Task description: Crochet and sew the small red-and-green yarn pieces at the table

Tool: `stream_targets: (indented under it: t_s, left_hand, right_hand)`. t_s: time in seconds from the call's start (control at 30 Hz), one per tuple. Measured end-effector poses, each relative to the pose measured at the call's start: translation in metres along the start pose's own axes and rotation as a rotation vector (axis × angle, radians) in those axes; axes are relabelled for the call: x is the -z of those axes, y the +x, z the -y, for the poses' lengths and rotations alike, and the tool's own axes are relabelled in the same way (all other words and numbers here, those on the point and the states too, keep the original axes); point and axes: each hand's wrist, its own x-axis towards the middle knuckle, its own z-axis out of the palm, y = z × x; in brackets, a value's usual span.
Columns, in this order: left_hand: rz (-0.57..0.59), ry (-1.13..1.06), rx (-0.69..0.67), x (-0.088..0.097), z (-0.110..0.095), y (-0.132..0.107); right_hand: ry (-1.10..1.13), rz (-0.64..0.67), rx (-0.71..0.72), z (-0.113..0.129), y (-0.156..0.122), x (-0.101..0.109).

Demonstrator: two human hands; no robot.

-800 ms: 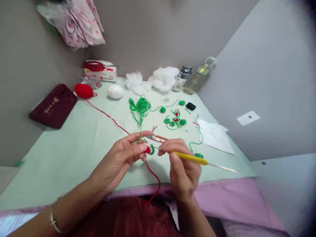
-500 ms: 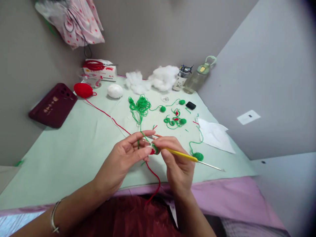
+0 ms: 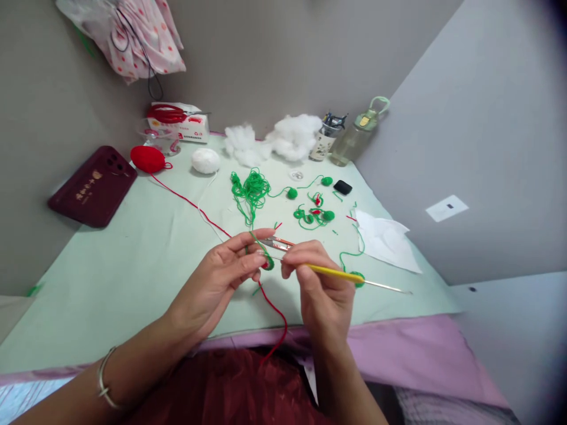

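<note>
I have the left hand (image 3: 210, 274) partly open: its thumb and curled fingers pinch a small red, white and green crochet piece (image 3: 269, 263), while the index finger stretches out to the right with green yarn (image 3: 256, 238) running over it. The piece sits just above the near-middle of the table (image 3: 146, 277), between my two hands.

My right hand (image 3: 325, 289) is closed in a pen-like grip around a yellow-handled crochet hook (image 3: 336, 273), its thumb and fingers on the near end of the grip. One metal end points left to the piece; I cannot tell whether its tip passes through a stitch. The other end sticks out to the right, over a green crocheted ball (image 3: 360, 283).

Just beyond my fingers lie thread snips (image 3: 278, 244). A red strand (image 3: 277, 310) hangs below the left hand and trails over the near edge. Farther off lies a green yarn tangle (image 3: 251, 190), with a red yarn ball (image 3: 147, 159) at far left.
</note>
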Motion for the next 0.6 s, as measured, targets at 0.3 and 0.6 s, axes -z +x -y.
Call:
stream_targets:
  t_s: [0.3, 0.6]
  left_hand:
    - [0.023, 0.08, -0.018, -0.008, 0.001, -0.003]
    - [0.137, -0.118, 0.162, 0.0, -0.004, 0.0]
  right_hand:
    - [0.118, 0.006, -0.08, -0.006, -0.003, -0.006]
    - [0.388, -0.038, -0.198, -0.011, 0.001, 0.0]
